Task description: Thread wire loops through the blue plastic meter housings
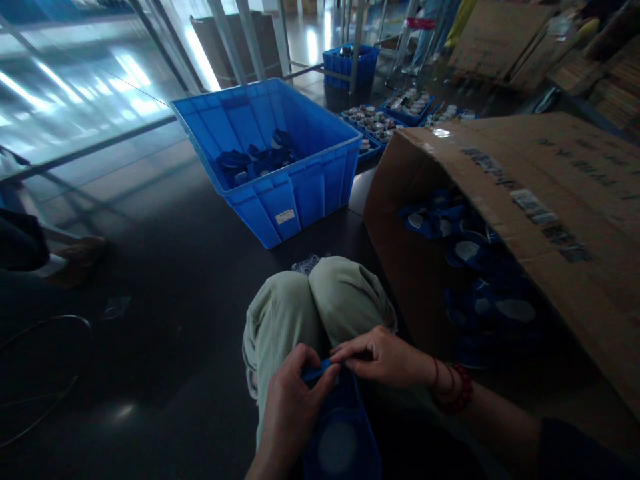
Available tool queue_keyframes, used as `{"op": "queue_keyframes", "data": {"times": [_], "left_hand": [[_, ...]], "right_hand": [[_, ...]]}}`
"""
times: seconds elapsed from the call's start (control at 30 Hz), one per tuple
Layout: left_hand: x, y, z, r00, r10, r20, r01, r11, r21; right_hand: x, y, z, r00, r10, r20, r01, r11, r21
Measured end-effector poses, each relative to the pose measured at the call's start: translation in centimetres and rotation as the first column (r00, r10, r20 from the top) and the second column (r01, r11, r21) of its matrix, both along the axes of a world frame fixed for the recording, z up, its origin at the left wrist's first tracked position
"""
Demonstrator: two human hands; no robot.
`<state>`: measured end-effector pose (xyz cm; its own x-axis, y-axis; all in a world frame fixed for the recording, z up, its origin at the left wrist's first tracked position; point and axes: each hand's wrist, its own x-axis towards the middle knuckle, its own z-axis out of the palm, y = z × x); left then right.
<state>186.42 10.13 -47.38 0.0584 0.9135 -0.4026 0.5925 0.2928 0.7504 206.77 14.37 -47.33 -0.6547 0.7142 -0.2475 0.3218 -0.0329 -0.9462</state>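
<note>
A blue slipper-shaped piece (343, 417) with a pale round patch lies across my lap, its lower end cut off by the frame. My left hand (300, 393) grips its raised upper edge between thumb and fingers. From the other side, my right hand (383, 357) pinches the same edge, its fingertips close to my left thumb. Whatever lies between the right fingertips is too dark to make out. Below the hands are my knees in light green trousers (285, 313).
Ahead stands a blue plastic bin (310, 200) holding several blue pieces. At right, an open cardboard box (500, 173) contains more blue pieces (467, 250) with pale patches. Behind are blue trays (410, 110) of small parts, another blue bin (350, 67) and metal frames. A foot (83, 253) shows at left.
</note>
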Motion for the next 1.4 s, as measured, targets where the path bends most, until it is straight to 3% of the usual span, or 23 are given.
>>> {"op": "queue_keyframes", "data": {"times": [0.2,0.4,0.57,0.63,0.8,0.93,1.03,1.17,1.27,1.33,1.4], "left_hand": [[0.1,0.0,0.0,1.0,0.015,0.023,-0.015,1.0,0.0],[0.2,0.1,0.1,1.0,0.027,-0.006,-0.027,1.0,-0.001],[0.2,0.0,0.1,0.997,0.046,0.055,-0.046,0.999,-0.008],[0.0,0.0,0.1,0.996,0.037,0.079,-0.036,0.999,-0.013],[-1.6,-0.7,0.1,0.957,0.047,0.287,-0.026,0.997,-0.077],[-3.0,-1.9,-0.4,0.893,0.192,0.407,-0.119,0.973,-0.197],[-3.3,-2.4,-0.7,0.891,0.197,0.409,-0.118,0.97,-0.21],[-3.0,-2.7,-0.9,0.937,0.1,0.335,-0.071,0.993,-0.097],[-2.8,-3.1,-1.0,0.945,0.12,0.303,-0.099,0.992,-0.082],[-2.9,-3.5,-1.1,0.916,0.176,0.362,-0.124,0.979,-0.161],[-3.0,-3.7,-1.3,0.821,0.292,0.49,-0.167,0.945,-0.283]], "right_hand": [[0.1,-0.5,-0.3,0.996,-0.063,-0.056,0.059,0.996,-0.07],[-0.2,-0.9,-0.3,0.994,-0.106,0.02,0.106,0.994,-0.032],[-0.3,-1.4,-0.5,0.983,-0.172,-0.068,0.154,0.965,-0.21],[-0.4,-1.8,-0.7,0.978,-0.201,-0.061,0.184,0.959,-0.216],[-0.1,-2.5,-0.9,0.962,-0.269,-0.054,0.255,0.949,-0.186],[0.1,-2.8,-0.7,0.957,-0.282,-0.065,0.256,0.93,-0.264],[-0.1,-3.0,-0.7,0.949,-0.31,-0.059,0.284,0.921,-0.266],[-0.5,-3.7,-0.7,0.937,-0.349,-0.02,0.336,0.914,-0.229],[-0.8,-4.3,-0.7,0.928,-0.372,0.009,0.366,0.908,-0.201],[-0.9,-4.7,-0.7,0.92,-0.393,0.003,0.384,0.898,-0.213],[-0.9,-4.9,-0.7,0.913,-0.407,-0.014,0.393,0.89,-0.23]]}}
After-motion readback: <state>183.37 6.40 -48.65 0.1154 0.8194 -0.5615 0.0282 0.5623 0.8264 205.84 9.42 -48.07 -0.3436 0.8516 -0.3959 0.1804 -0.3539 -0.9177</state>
